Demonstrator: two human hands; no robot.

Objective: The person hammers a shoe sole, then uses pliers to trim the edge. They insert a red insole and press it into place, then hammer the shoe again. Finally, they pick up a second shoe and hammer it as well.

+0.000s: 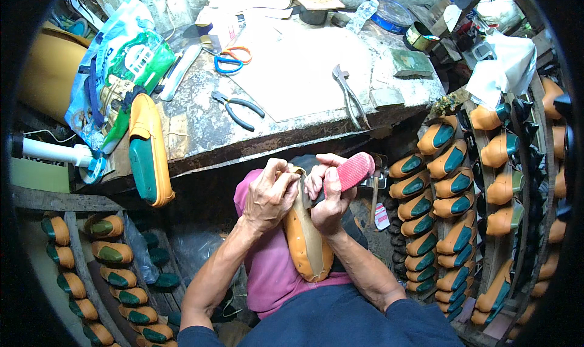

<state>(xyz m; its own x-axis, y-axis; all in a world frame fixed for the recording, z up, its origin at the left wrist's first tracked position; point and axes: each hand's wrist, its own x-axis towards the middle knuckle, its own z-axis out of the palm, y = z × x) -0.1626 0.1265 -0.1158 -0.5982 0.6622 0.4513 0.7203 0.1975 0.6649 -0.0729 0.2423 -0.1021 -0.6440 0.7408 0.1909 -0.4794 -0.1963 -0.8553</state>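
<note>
A tan leather shoe lies across my lap with its beige underside up and its toe toward me. My left hand is closed, its fingertips pinching the leather edge at the shoe's far end. On the other side of that end, my right hand is closed around a flat red piece with a textured face and rounded end. Its fingers also lie close against the shoe. What sits between the fingertips of both hands is partly hidden.
A workbench ahead carries black-handled pliers, metal pincers, scissors and a tan shoe with a green sole at its left edge. Racks of similar shoes stand on both sides. A hammer is beyond my right hand.
</note>
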